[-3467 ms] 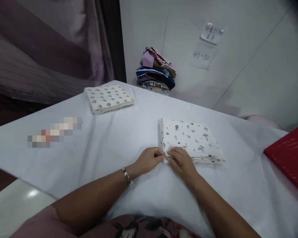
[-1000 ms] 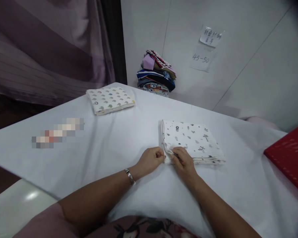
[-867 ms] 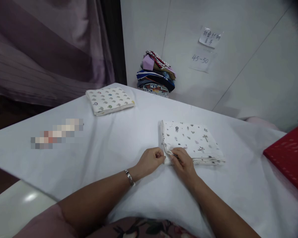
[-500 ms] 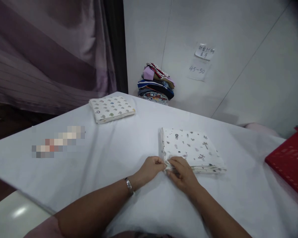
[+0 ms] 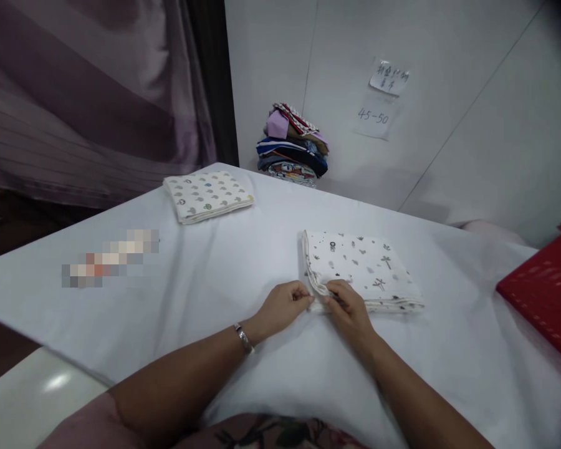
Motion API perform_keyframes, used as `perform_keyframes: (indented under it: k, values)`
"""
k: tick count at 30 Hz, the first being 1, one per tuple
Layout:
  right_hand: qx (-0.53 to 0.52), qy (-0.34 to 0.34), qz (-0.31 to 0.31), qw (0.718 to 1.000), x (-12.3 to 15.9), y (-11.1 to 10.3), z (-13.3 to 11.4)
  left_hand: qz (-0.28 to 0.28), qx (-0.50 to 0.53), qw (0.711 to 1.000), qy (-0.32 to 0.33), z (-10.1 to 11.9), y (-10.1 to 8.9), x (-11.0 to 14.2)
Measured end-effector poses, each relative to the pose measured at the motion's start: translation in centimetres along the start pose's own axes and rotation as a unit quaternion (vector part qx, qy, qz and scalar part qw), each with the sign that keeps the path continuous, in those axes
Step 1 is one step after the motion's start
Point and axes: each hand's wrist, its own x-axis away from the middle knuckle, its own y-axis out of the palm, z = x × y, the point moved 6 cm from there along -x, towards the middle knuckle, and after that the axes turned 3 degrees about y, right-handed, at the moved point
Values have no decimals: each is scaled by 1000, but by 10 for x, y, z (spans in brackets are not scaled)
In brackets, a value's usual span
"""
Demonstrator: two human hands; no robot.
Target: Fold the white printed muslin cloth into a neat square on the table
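Observation:
A folded white cloth (image 5: 359,262) with small plant and palm-tree prints lies on the white-covered table in front of me. At its near left corner my left hand (image 5: 287,305) pinches the lower layers between thumb and finger. My right hand (image 5: 348,305), just beside it, is closed on the upper layers of the same corner and lifts them slightly, so the layers part between my hands. The fingertips partly cover the cloth edge. A silver bracelet (image 5: 243,338) is on my left wrist.
A second folded cloth (image 5: 210,194) with grey prints lies at the far left. Nearer left is a pixelated object (image 5: 112,257). A red item (image 5: 545,287) stands at the right edge. Beyond the table is a pile of folded fabrics (image 5: 292,146); a purple curtain (image 5: 84,93) hangs left.
Half a second ago the corner layers lay closer together; now my right hand has raised the upper ones. The folded cloth has stayed in place while the camera view tilted slightly.

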Motion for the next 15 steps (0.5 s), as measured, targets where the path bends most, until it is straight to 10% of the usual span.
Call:
perform_keyframes:
  k: [15]
  values:
    - [196,-109,-108,969,1,14,-12,22,-155,984,86,18,-6,7]
